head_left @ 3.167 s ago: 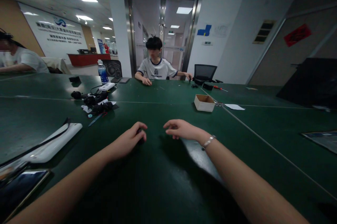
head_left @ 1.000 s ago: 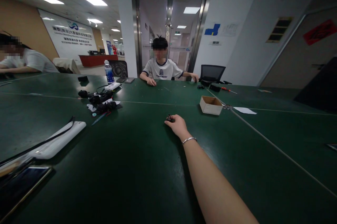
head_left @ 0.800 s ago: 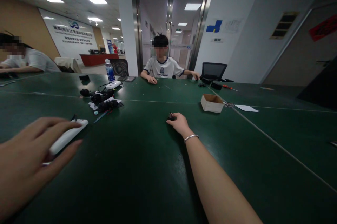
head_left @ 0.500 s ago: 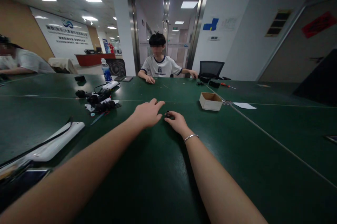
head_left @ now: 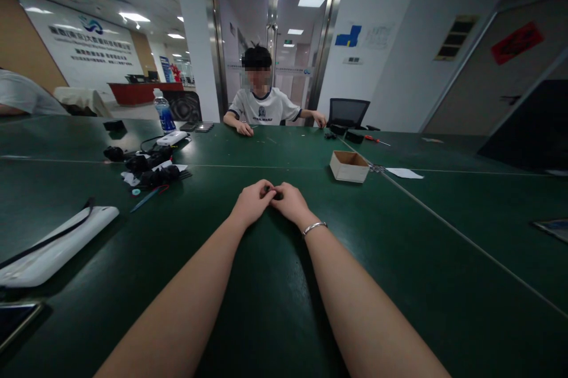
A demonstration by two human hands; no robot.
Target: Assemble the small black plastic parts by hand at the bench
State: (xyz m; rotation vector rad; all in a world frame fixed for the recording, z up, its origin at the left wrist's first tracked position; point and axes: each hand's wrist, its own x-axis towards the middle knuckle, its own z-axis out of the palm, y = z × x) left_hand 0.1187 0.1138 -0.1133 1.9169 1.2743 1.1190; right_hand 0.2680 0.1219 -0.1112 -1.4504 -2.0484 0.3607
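Forward, left hand [head_left: 251, 203] and right hand [head_left: 290, 203] meet curled, apparently pinching a dark piece [head_left: 278, 195].

An open box [head_left: 349, 173] sits right of centre on the green table [head_left: 412, 283]. A sheet of paper [head_left: 404, 173] lies to its right; a red-handled screwdriver [head_left: 373, 139] lies beyond. A bottle [head_left: 164, 112] stands upright at left. A person [head_left: 266, 107] sits opposite, in front of a glass double door [head_left: 244, 17].
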